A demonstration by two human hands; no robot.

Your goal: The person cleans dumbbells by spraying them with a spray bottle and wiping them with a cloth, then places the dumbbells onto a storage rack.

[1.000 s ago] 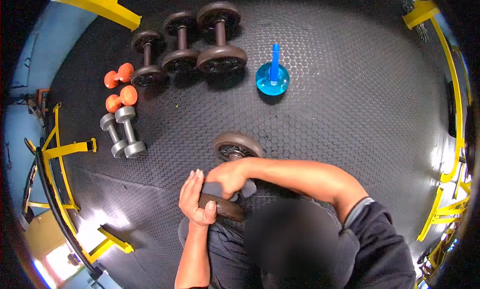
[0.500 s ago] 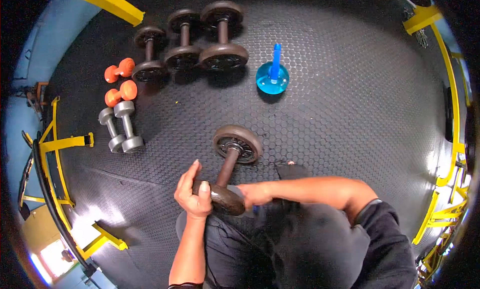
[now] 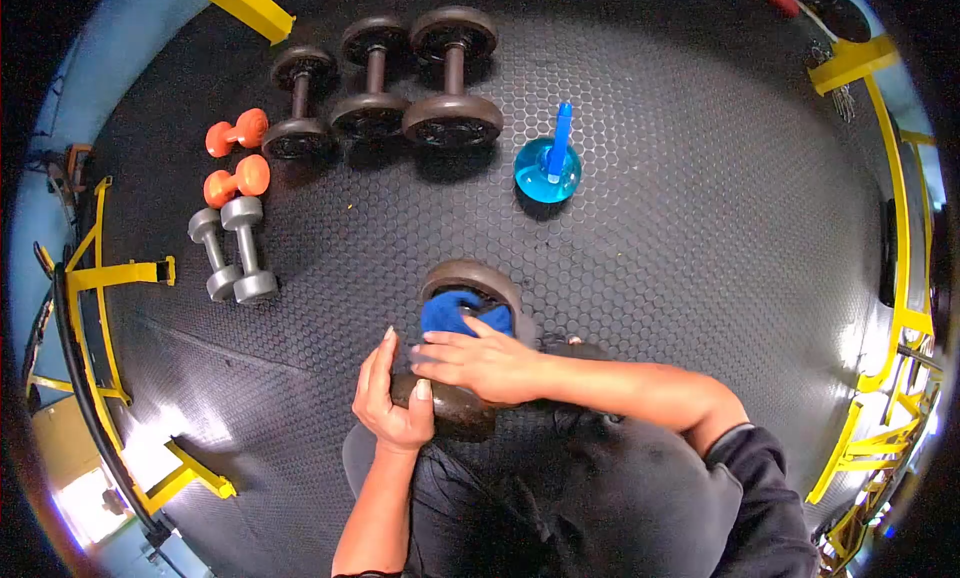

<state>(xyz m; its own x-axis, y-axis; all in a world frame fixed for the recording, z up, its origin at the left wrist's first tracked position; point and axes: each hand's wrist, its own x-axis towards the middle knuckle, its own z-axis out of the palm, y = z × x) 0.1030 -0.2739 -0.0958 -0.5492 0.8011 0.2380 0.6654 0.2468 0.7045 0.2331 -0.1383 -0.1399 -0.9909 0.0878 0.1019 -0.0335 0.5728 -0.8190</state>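
Observation:
A brown round-headed dumbbell (image 3: 452,418) is tilted in front of my body, its near head close to my lap and its far head lower, towards the floor. My left hand (image 3: 393,406) grips the left edge of the near head, thumb on one side and fingers on the other. Across the dumbbell's handle lies my right hand (image 3: 490,366), slightly blurred, with a blue cloth (image 3: 448,316) at its fingers. The cloth spreads against the inner face of the far head. My right hand and the cloth hide most of the handle.
A spray bottle of blue liquid (image 3: 548,170) stands on the black rubber floor (image 3: 690,208). Three brown dumbbells (image 3: 453,121), two orange ones (image 3: 237,183) and two grey ones (image 3: 247,250) lie at the upper left. Yellow rack frames (image 3: 118,275) flank both sides.
My right hand has come from behind the near head up over the handle, bringing the blue cloth into sight on the far head. My left hand keeps its hold.

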